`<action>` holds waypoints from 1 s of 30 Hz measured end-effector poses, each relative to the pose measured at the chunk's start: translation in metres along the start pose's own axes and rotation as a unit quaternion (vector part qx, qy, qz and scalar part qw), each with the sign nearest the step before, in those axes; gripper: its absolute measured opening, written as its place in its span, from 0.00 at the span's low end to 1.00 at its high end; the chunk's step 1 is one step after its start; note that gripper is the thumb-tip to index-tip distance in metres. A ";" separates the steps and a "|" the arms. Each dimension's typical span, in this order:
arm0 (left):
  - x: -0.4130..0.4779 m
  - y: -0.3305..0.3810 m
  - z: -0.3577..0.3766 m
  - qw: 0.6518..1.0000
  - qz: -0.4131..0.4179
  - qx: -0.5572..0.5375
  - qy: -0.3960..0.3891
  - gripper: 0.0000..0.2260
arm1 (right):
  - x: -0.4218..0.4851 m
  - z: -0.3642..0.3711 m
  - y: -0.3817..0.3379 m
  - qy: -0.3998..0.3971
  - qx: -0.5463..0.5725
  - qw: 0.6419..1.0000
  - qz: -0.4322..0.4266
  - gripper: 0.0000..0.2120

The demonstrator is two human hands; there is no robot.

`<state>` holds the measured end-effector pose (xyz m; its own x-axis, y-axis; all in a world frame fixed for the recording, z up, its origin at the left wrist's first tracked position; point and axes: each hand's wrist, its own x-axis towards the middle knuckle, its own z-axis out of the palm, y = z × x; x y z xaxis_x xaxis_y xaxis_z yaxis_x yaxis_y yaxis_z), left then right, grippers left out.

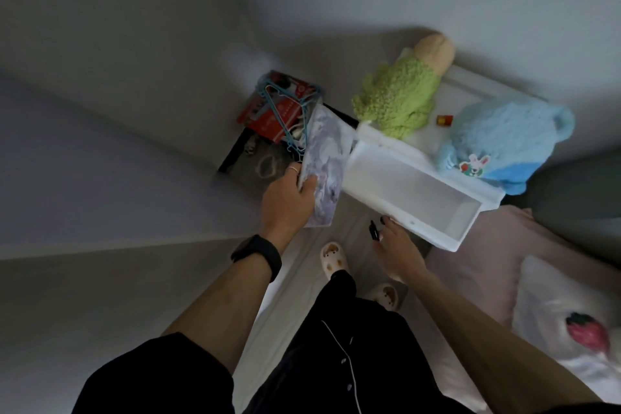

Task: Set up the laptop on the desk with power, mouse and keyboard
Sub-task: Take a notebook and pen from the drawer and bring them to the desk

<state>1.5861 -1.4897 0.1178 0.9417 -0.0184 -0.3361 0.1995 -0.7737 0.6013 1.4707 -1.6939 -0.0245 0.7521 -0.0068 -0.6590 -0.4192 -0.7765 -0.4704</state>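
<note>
While I am counting one marbled laptop (pixel 327 158), one open drawer (pixel 420 232) and two plush toys (pixel 400 101), the left hand (pixel 289 198) is gripping the laptop's near end, left of the drawer. The right hand (pixel 398 250) is hanging slack with fingers spread, and blur is obscuring a dark item (pixel 372 230) beside it.

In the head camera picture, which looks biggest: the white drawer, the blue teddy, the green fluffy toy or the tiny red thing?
1. white drawer and blue teddy: about alike, and the drawer is nearer the camera, so I won't rank them.
2. green fluffy toy
3. tiny red thing
</note>
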 end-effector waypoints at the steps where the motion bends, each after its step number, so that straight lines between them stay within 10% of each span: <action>1: 0.004 0.001 -0.003 1.000 -0.002 0.000 0.001 0.12 | 0.007 -0.004 -0.003 0.013 0.006 1.000 0.003 0.20; 15: 0.029 -0.020 0.028 0.986 -0.095 0.102 -0.092 0.12 | 0.063 -0.075 0.012 0.088 -0.005 0.996 -0.005 0.12; 30: -0.087 0.002 0.070 0.952 -0.293 0.082 -0.020 0.13 | 0.004 -0.125 -0.011 -0.093 -0.019 0.987 -0.132 0.07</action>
<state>1.4858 -1.5340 0.0971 0.6706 0.4254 -0.6078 0.6393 -0.7470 0.1825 1.5418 -1.7648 0.0515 0.7252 0.3109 -0.6144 -0.1996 -0.7591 -0.6196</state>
